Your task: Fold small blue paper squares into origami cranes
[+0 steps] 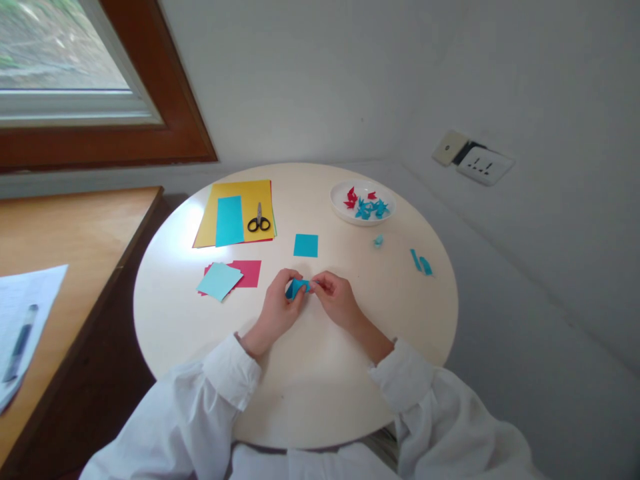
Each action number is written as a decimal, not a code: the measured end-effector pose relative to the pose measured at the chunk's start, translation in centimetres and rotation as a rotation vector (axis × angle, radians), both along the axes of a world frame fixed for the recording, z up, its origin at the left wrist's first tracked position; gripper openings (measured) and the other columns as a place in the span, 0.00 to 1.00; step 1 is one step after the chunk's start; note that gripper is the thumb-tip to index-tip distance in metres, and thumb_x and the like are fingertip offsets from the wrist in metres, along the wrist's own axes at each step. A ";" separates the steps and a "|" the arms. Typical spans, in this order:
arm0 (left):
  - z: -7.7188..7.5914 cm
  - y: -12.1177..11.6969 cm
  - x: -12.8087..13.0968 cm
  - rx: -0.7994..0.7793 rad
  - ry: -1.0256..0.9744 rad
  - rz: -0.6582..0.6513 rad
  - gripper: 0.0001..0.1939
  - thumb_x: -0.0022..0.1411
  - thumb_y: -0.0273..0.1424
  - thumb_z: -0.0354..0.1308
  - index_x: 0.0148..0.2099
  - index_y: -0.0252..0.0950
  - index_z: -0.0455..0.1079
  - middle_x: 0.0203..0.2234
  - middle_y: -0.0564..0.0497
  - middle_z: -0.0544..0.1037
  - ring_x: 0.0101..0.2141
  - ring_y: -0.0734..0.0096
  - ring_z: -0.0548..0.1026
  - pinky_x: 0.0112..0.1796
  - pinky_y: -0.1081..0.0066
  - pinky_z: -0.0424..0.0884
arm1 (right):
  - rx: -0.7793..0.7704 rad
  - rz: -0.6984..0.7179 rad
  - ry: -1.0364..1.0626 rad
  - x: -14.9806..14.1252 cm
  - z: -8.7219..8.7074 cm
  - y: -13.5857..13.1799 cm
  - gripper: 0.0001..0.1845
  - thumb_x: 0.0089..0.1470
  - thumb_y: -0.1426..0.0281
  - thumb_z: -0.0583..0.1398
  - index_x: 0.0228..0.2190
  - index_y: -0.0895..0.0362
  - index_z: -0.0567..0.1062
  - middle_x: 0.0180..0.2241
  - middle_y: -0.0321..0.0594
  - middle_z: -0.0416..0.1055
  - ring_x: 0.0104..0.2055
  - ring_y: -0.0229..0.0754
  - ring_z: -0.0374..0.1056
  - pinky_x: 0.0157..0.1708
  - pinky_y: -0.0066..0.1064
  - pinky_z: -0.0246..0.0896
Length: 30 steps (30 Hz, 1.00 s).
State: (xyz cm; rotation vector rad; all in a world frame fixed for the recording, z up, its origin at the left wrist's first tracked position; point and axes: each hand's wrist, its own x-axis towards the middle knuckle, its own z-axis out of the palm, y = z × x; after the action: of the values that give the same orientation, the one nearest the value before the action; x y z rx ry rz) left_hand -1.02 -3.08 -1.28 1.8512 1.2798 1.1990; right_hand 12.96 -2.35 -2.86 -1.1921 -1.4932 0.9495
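Between my hands is a partly folded piece of blue origami paper (297, 288), held above the round white table (320, 373). My left hand (283, 300) grips its left side, thumb and fingers closed on it. At its right end, my right hand (336, 297) pinches the paper between thumb and forefinger. The fingers partly hide its folds. Just beyond my hands a flat blue paper square (306, 245) lies on the table. To the left, a light blue square (220, 281) rests over pink paper squares (249, 273).
At the back left, black-handled scissors (259, 220) and a blue strip (229, 221) lie on yellow sheets (257, 190). A white dish (337, 210) holds red and blue folded pieces. Blue scraps (421, 263) lie at the right. A wooden desk (100, 220) stands left.
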 end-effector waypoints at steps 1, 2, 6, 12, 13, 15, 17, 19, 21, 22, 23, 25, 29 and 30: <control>0.1 0.0 0.0 0.037 0.009 0.020 0.05 0.55 0.27 0.52 0.37 0.37 0.61 0.32 0.50 0.68 0.35 0.70 0.67 0.36 0.70 0.65 | 0.022 -0.032 -0.035 0.0 0.1 -0.1 0.07 0.48 0.67 0.57 0.24 0.57 0.70 0.23 0.37 0.70 0.26 0.37 0.66 0.28 0.29 0.62; 0.2 0.0 0.0 0.077 0.022 0.045 0.06 0.55 0.27 0.53 0.37 0.37 0.62 0.34 0.49 0.68 0.37 0.69 0.67 0.38 0.69 0.65 | 0.046 -0.063 -0.073 0.1 0.3 -0.1 0.07 0.48 0.67 0.56 0.24 0.57 0.70 0.23 0.37 0.70 0.25 0.37 0.66 0.28 0.29 0.62; 0.4 0.0 -0.3 0.106 0.092 0.120 0.06 0.54 0.30 0.55 0.36 0.36 0.62 0.29 0.51 0.67 0.32 0.71 0.66 0.33 0.71 0.65 | 0.158 -0.154 -0.209 0.3 1.0 -0.3 0.07 0.49 0.69 0.55 0.24 0.58 0.70 0.23 0.38 0.71 0.24 0.36 0.64 0.27 0.28 0.61; 0.0 -0.1 -0.3 -0.026 0.064 0.093 0.08 0.56 0.32 0.53 0.38 0.37 0.61 0.25 0.54 0.69 0.24 0.76 0.65 0.26 0.76 0.62 | 0.240 -0.166 -0.286 0.2 1.0 -0.3 0.06 0.49 0.71 0.55 0.24 0.58 0.71 0.23 0.37 0.71 0.23 0.35 0.64 0.26 0.26 0.60; -0.1 -0.1 -0.3 -0.042 0.055 0.097 0.08 0.56 0.32 0.53 0.38 0.37 0.61 0.25 0.54 0.70 0.24 0.76 0.66 0.26 0.76 0.63 | 0.253 -0.161 -0.296 0.2 1.0 -0.4 0.06 0.49 0.71 0.55 0.24 0.57 0.71 0.23 0.37 0.71 0.23 0.35 0.63 0.25 0.26 0.60; -0.4 0.0 -0.3 -0.075 0.029 0.099 0.08 0.56 0.32 0.53 0.39 0.37 0.61 0.26 0.53 0.71 0.24 0.76 0.67 0.26 0.75 0.63 | 0.280 -0.150 -0.315 0.2 1.0 -0.4 0.05 0.49 0.72 0.55 0.24 0.57 0.71 0.23 0.37 0.71 0.22 0.35 0.63 0.25 0.26 0.60; -0.6 0.1 -0.3 -0.101 -0.029 0.093 0.08 0.55 0.31 0.54 0.39 0.37 0.61 0.27 0.53 0.72 0.26 0.75 0.69 0.28 0.74 0.65 | 0.309 -0.142 -0.319 0.1 1.0 -0.4 0.05 0.49 0.72 0.56 0.25 0.57 0.71 0.24 0.37 0.71 0.23 0.34 0.63 0.25 0.26 0.60; -0.8 0.3 -0.2 -0.129 -0.121 0.081 0.08 0.54 0.31 0.55 0.38 0.37 0.62 0.26 0.52 0.73 0.28 0.73 0.71 0.30 0.73 0.67 | 0.336 -0.142 -0.309 0.1 1.0 -0.4 0.03 0.49 0.73 0.56 0.26 0.57 0.70 0.24 0.37 0.71 0.23 0.35 0.64 0.24 0.26 0.59; -1.0 0.5 -0.1 -0.175 -0.214 0.067 0.09 0.53 0.32 0.56 0.37 0.37 0.61 0.25 0.52 0.73 0.29 0.72 0.72 0.32 0.72 0.68 | 0.362 -0.140 -0.302 0.1 1.0 -0.3 0.02 0.49 0.72 0.57 0.26 0.57 0.71 0.25 0.37 0.71 0.24 0.35 0.64 0.24 0.26 0.59; -1.0 0.5 -0.1 -0.201 -0.258 0.061 0.10 0.52 0.32 0.57 0.36 0.37 0.61 0.25 0.53 0.73 0.29 0.72 0.73 0.31 0.72 0.69 | 0.375 -0.136 -0.303 0.1 1.0 -0.3 0.02 0.49 0.72 0.57 0.27 0.57 0.71 0.25 0.38 0.71 0.25 0.36 0.65 0.24 0.26 0.59; -1.1 0.6 0.0 -0.226 -0.301 0.057 0.11 0.51 0.32 0.58 0.36 0.37 0.61 0.25 0.53 0.73 0.29 0.72 0.73 0.31 0.72 0.69 | 0.389 -0.133 -0.306 0.1 1.0 -0.3 0.02 0.49 0.72 0.58 0.26 0.57 0.71 0.25 0.38 0.70 0.27 0.36 0.65 0.24 0.27 0.59; -1.1 0.7 0.1 -0.280 -0.383 0.050 0.13 0.49 0.32 0.60 0.35 0.37 0.61 0.24 0.53 0.74 0.28 0.72 0.74 0.30 0.73 0.69 | 0.413 -0.133 -0.310 0.1 1.1 -0.3 0.02 0.49 0.73 0.58 0.26 0.57 0.71 0.26 0.38 0.70 0.29 0.38 0.66 0.26 0.28 0.60; -0.9 0.6 0.4 -0.383 -0.505 0.027 0.17 0.45 0.33 0.64 0.35 0.37 0.60 0.24 0.52 0.77 0.27 0.71 0.76 0.30 0.71 0.71 | 0.441 -0.140 -0.314 0.1 1.0 -0.2 0.02 0.49 0.74 0.58 0.27 0.56 0.71 0.28 0.39 0.70 0.33 0.39 0.66 0.32 0.31 0.63; -0.7 0.5 0.5 -0.399 -0.523 0.022 0.18 0.44 0.32 0.64 0.35 0.37 0.60 0.24 0.52 0.77 0.26 0.70 0.76 0.31 0.71 0.71 | 0.449 -0.140 -0.324 0.1 0.9 -0.2 0.02 0.50 0.74 0.58 0.27 0.56 0.71 0.28 0.39 0.70 0.33 0.40 0.66 0.33 0.31 0.63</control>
State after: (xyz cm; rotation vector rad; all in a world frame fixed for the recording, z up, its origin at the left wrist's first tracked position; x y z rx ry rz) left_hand -0.50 -2.61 -2.03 1.1444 1.1344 1.2244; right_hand 13.09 -2.55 -1.91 -1.1291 -1.7355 0.3057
